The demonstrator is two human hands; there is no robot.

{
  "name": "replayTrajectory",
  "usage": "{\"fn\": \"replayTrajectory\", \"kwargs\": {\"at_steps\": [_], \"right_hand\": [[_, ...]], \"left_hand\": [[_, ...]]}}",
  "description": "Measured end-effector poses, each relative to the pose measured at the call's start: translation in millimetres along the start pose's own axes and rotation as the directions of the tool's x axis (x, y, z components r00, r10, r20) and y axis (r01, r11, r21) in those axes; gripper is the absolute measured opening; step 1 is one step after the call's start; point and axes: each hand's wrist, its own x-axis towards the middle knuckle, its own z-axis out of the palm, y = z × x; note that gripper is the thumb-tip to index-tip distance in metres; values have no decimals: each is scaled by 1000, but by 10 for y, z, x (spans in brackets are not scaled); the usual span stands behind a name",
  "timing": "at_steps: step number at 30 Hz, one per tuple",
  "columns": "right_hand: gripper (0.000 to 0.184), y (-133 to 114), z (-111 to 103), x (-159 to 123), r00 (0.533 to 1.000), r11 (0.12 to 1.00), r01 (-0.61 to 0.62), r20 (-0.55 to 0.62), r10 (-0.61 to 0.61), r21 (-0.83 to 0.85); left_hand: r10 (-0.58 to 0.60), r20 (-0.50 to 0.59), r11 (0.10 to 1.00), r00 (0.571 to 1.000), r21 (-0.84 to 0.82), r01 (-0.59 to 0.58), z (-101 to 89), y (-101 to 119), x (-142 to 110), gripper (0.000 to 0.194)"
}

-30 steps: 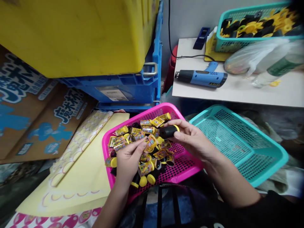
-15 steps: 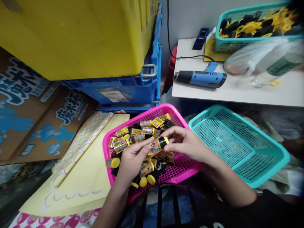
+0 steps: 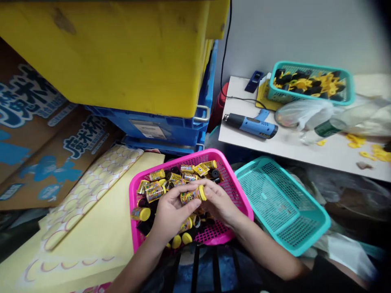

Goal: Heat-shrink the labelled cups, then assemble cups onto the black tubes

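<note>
A small bottle (image 3: pixel 190 195) with a yellow cap and a printed yellow wrapper lies tilted between my hands, above the pink basket (image 3: pixel 251 213). My left hand (image 3: pixel 170 212) is closed around the wrapped body, thumb on the near side. At the capped end, the fingers of my right hand (image 3: pixel 219 203) press around the cap. Below them, the basket holds several similar wrapped bottles (image 3: pixel 155 193), along with black bottles with yellow caps (image 3: pixel 187 238). My hands hide part of the pile.
A turquoise basket (image 3: pixel 324 224) stands to the right. On the white table (image 3: pixel 290 151) are a blue heat gun (image 3: pixel 253 125), a clear bottle (image 3: pixel 328 128) and a turquoise basket of black and yellow parts (image 3: pixel 348 97). Stacked yellow (image 3: pixel 122 53) and blue crates (image 3: pixel 180 127) rise ahead.
The wrapper now covers the black band that showed below the cap. My right hand has closed in nearer the left. The camera view has shifted, showing more of the table.
</note>
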Motion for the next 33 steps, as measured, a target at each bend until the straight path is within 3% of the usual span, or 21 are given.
{"fn": "replayTrajectory", "kwargs": {"at_steps": [4,7,10,12,14,16,17,19,20,22,23,25,27,30,33], "right_hand": [[36,41,24,37,997,984,55,-48,-63,-167],[45,3,104,28,998,993,31,-58,-38,-115],[50,-102,233,-10,989,972,120,-66,-136,-203],[45,-177,327,-46,963,857,223,-33,-269,-465],[44,-236,405,-87,919,623,313,63,-390,-717],[37,-278,439,-142,870,438,351,116,-478,-828],[34,-298,432,-178,853,414,334,84,-516,-847],[32,-346,369,-276,812,489,253,-91,-577,-835],[31,-375,315,-335,779,556,214,-203,-593,-803],[31,-444,178,-449,720,706,182,-396,-570,-685],[31,-478,102,-495,713,773,178,-462,-527,-609],[34,-532,-44,-549,727,872,154,-545,-418,-464],[36,-557,-167,-555,732,917,124,-589,-343,-379],[39,-566,-328,-524,697,918,90,-634,-335,-386],[51,-624,-593,-521,606,814,2,-647,-463,-581]], "left_hand": [[-38,34,999,999,-30,39,-69,45,3,23],[-57,85,996,995,-58,62,-162,56,-24,25],[-123,168,988,978,-72,137,-252,32,-57,35],[-124,203,991,971,-21,131,-282,30,-66,37],[-65,218,997,974,49,56,-306,67,-52,36],[-11,279,990,960,136,-29,-379,140,4,38],[20,308,975,951,204,-86,-455,178,54,39],[100,306,884,947,410,-225,-703,222,191,36],[193,232,781,953,552,-293,-868,216,267,32],[291,62,570,955,790,-225,-1227,132,396,36],[270,31,476,962,865,-161,-1392,62,440,41],[161,9,378,987,923,-70,-1632,-103,486,49],[99,-32,342,995,940,-4,-1726,-246,511,50],[119,-135,335,984,938,89,-1661,-354,575,45],[106,-165,355,981,927,118,-1496,-346,657,43]]}}
